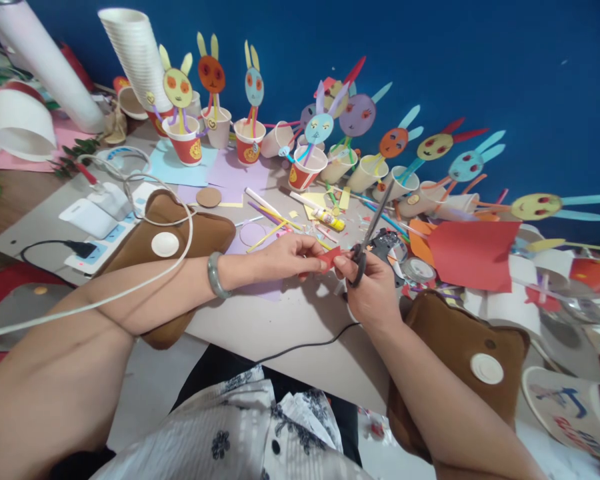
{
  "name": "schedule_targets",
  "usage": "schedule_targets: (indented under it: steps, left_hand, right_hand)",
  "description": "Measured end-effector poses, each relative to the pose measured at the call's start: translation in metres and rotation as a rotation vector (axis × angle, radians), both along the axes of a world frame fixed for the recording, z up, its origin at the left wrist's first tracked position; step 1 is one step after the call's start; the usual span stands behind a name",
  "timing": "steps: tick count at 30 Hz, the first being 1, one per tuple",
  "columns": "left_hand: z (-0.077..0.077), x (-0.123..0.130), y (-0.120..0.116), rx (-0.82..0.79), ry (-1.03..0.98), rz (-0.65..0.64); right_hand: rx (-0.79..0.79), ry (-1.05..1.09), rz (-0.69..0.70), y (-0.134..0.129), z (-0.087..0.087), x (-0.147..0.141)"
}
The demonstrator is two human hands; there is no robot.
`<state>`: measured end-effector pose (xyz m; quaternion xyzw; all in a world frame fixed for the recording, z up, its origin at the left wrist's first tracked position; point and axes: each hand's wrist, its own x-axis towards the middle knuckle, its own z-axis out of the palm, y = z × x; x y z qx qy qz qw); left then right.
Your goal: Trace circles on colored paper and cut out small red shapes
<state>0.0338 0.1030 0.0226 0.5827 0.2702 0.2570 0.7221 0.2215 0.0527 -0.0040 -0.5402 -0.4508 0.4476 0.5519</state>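
Note:
A small piece of red paper (330, 257) is pinched between the fingertips of my left hand (295, 258), which has a bracelet on its wrist. My right hand (373, 283) is closed around the dark handles of a pair of scissors (379, 219), whose blades point up and away. The right thumb and fingertip also touch the red paper's right edge. Just beyond the hands lie a yellow glue stick (329, 219), coloured strips and paper scraps.
Paper cups with rabbit-faced figures, one in a red cup (186, 148), line the blue wall. Brown cushions (467, 353) flank the hands. A white cable crosses my left forearm. Red paper (473, 255) lies right, a power strip (103, 247) left.

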Motion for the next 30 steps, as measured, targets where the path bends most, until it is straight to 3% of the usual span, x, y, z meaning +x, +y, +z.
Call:
schedule_targets:
  steps: [10,15,19,23,30]
  left_hand:
    - [0.007,-0.001,0.003,-0.057,-0.057,0.154]
    - [0.012,-0.002,0.01,-0.046,-0.125,0.343]
    - [0.014,-0.003,0.017,-0.049,-0.179,0.452]
    - [0.017,-0.004,0.017,-0.064,-0.208,0.474]
    - [0.018,-0.003,0.012,-0.086,-0.179,0.465]
  right_hand:
    - [0.007,-0.046,0.023,-0.002,0.0,-0.001]
    - [-0.009,-0.144,0.199,-0.006,0.009,-0.003]
    - [-0.135,-0.305,0.325,-0.008,0.02,-0.008]
    - [-0.23,-0.44,0.366,-0.009,0.024,-0.01]
    - [-0.248,-0.539,0.422,-0.01,0.023,-0.013]
